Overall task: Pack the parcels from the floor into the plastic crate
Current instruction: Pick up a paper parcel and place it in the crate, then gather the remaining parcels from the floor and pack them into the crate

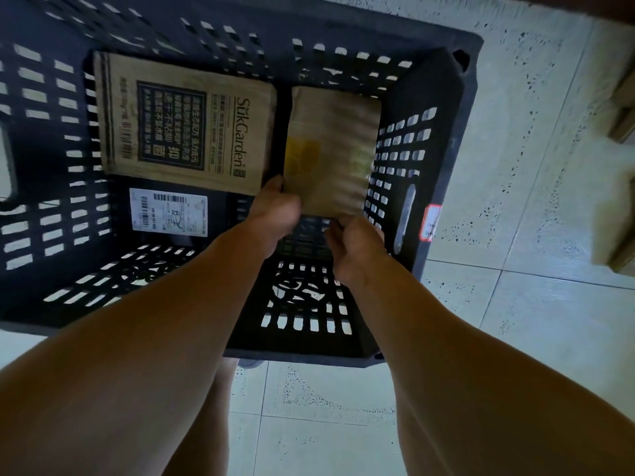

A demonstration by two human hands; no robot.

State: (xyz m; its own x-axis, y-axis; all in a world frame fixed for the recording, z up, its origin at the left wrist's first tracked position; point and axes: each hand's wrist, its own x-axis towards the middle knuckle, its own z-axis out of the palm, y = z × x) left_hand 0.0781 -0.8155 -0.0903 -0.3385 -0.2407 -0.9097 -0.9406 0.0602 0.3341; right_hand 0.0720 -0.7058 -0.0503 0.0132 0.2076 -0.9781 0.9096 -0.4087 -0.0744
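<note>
A dark slotted plastic crate point(436, 149) fills the upper view. Inside it lies a brown printed carton point(182, 121) at the far left and a black parcel with a white shipping label point(168, 213) nearer me. A plain brown parcel with yellow tape point(331, 149) sits at the crate's right side, blurred. My left hand point(275, 207) grips its near left corner. Just below the parcel's near edge is my right hand point(355, 247), fingers curled; whether it holds the parcel is unclear.
Pale speckled floor tiles point(515, 201) surround the crate. Brown cardboard boxes point(622, 125) show at the right edge. A red-bordered sticker point(431, 223) is on the crate's right rim. My legs stand below the crate's near wall.
</note>
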